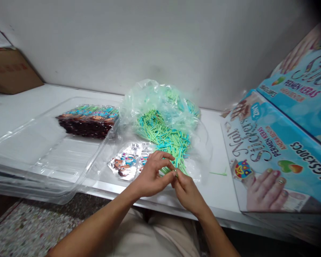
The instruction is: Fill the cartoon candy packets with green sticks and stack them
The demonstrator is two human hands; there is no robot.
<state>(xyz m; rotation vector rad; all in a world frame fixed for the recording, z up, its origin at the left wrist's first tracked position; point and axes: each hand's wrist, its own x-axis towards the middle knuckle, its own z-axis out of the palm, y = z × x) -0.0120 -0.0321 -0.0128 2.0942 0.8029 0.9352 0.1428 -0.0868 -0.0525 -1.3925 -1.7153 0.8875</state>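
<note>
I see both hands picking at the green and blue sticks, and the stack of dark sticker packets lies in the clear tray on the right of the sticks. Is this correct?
Not quite. The head view shows the stack of dark sticker packets in the clear tray to the left of the green and blue sticks, not the right. The rest holds: the left hand and right hand both pick at the sticks.

Both bare forearms angled inward — left hand (151, 176) and right hand (186, 189) meeting, fingers (164, 156) curled, tips pinched together
</note>
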